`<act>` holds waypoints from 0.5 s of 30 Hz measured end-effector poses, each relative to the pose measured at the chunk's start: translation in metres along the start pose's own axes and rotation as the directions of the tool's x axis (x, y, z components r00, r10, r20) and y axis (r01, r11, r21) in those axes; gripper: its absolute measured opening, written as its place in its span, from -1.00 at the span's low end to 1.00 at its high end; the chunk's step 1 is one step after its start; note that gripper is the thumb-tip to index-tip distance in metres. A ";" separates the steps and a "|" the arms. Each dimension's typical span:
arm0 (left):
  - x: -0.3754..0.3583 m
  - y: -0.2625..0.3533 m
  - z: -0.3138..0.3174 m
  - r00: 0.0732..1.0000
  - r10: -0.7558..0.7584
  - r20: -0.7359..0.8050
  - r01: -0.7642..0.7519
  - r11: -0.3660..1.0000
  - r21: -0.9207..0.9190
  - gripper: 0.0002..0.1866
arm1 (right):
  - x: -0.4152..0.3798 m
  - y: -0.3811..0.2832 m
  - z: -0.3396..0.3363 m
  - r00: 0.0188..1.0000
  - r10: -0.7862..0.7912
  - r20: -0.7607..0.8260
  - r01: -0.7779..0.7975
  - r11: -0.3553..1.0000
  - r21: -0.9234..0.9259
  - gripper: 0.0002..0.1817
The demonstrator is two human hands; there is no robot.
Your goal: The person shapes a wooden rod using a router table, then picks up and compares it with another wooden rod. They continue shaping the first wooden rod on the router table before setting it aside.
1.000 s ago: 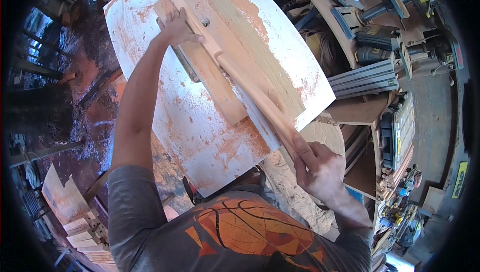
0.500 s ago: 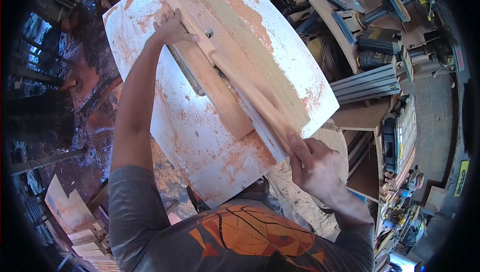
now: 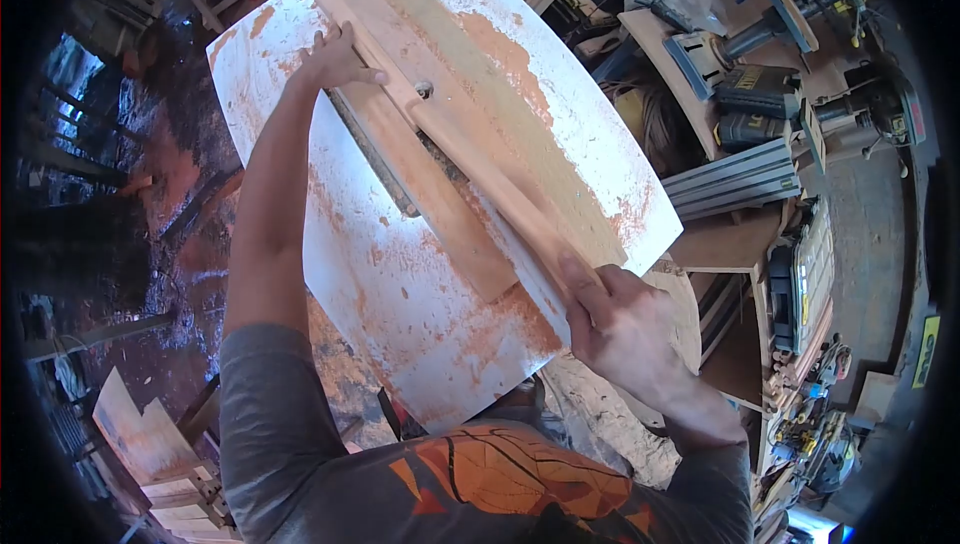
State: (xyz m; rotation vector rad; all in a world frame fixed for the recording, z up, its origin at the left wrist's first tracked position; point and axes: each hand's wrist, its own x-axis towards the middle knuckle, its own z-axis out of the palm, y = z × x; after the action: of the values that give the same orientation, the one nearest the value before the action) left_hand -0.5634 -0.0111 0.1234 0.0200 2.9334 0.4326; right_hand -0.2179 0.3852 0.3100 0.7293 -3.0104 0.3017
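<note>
a white tabletop (image 3: 385, 344) under orange-brown sawdust (image 3: 515, 64) and long wooden boards (image 3: 480, 254)

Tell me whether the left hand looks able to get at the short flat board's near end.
Probably yes: the left hand is by the far end of the short flat board, and only sawdust shows on the white tabletop left of the near end. The right hand grips the long strip opposite.
</note>
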 end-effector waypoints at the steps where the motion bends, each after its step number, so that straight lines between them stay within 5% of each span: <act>1: -0.001 0.001 -0.004 1.000 -0.018 0.022 0.018 1.000 0.018 0.78 | 0.003 -0.001 0.000 1.000 0.003 0.000 -0.003 1.000 -0.002 -0.45; 15: 0.066 -0.051 -0.004 1.000 0.007 0.000 -0.007 1.000 -0.014 0.78 | 0.058 -0.013 0.010 0.999 -0.024 -0.032 0.022 0.998 -0.055 -0.52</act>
State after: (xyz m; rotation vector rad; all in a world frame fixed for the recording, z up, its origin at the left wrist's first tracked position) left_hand -0.6279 -0.0584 0.1011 0.0287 2.9307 0.4543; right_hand -0.2632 0.3456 0.3073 0.7466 -2.9649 0.2279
